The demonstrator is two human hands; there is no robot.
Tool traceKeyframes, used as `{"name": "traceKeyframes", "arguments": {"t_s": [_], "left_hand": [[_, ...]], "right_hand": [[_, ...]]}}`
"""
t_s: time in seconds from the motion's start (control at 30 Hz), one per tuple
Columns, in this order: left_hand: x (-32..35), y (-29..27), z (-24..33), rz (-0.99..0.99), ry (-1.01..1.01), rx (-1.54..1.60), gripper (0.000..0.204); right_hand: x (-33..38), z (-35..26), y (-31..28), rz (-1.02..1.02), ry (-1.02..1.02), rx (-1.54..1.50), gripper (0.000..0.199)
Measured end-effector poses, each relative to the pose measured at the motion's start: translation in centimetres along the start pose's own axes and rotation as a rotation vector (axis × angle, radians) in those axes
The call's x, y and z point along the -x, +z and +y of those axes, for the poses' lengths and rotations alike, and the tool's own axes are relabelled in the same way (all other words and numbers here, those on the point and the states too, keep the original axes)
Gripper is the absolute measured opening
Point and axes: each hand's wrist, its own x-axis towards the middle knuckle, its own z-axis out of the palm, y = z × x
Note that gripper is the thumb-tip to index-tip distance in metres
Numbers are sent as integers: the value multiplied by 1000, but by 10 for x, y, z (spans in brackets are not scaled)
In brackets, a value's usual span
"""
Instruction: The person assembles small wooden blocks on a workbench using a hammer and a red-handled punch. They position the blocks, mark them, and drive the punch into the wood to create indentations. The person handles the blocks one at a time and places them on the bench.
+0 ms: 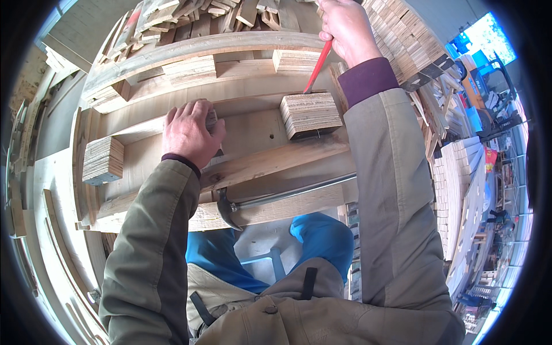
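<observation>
Red tool is up at 1 o'clock, right hand clamped round it, tip by a plywood block, angled probably for reach; left hand at 10 grips a second block, seemingly steadying it.

Bright daylight glares from a blown-out opening well right of the red tool; soft shadows lie below it; farthest out, bent edges blur into black.
</observation>
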Motion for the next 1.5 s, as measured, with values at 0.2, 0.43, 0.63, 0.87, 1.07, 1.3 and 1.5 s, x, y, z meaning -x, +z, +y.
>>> {"name": "traceKeyframes", "arguments": {"t_s": [0.2,0.43,0.63,0.87,1.07,1.3,1.5], "left_hand": [[0,0,1,-20,-43,4,45],[2,3,-2,-15,-31,-76,57],[3,1,1,0,-27,-80,58],[6,0,2,0,-26,-91,61],[8,-1,5,26,-16,-101,62],[12,1,6,47,-3,-140,61],[9,1,6,49,0,-139,58]], "right_hand": [[21,-7,-2,25,-13,38,31],[89,-5,-18,115,-205,-152,29],[127,0,-27,122,-330,-302,21],[166,15,-37,99,-511,-345,21],[197,32,-48,81,-629,-391,20],[233,52,-54,91,-683,-409,18],[220,39,-56,46,-632,-310,17]]}}
